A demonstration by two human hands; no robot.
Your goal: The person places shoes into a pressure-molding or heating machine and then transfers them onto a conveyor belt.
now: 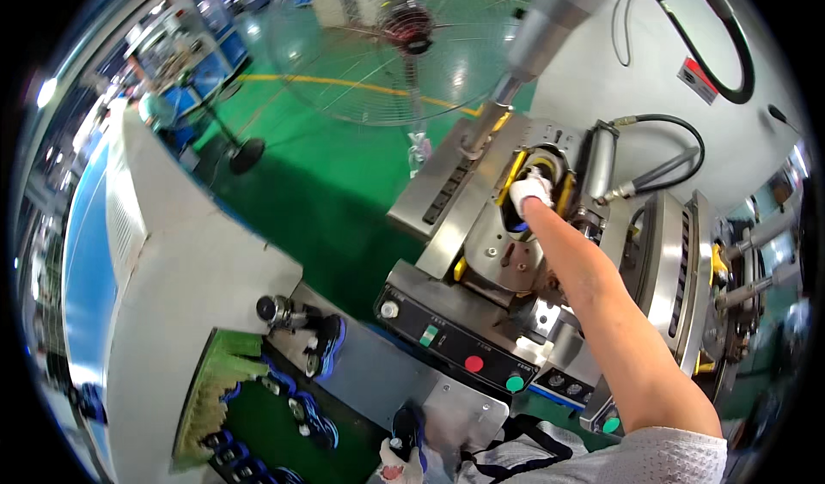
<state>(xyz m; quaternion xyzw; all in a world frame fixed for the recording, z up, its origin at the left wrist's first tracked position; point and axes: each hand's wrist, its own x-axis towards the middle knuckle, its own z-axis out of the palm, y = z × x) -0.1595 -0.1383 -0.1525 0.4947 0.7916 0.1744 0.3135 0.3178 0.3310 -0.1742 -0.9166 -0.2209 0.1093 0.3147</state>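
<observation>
- One dark shoe (409,422) in the head view lies with its long axis running away from us; its toe direction we cannot tell.
- It sits on the metal shelf (464,408), left of the right corner, its near end clasped by our left hand (402,467).
- Well apart, our right hand (531,190) reaches into the press (503,256); its grip is hidden.

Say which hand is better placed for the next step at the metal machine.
Likely the right hand: it reaches in between the yellow bars, while the left hand is down at a dark shoe.
</observation>
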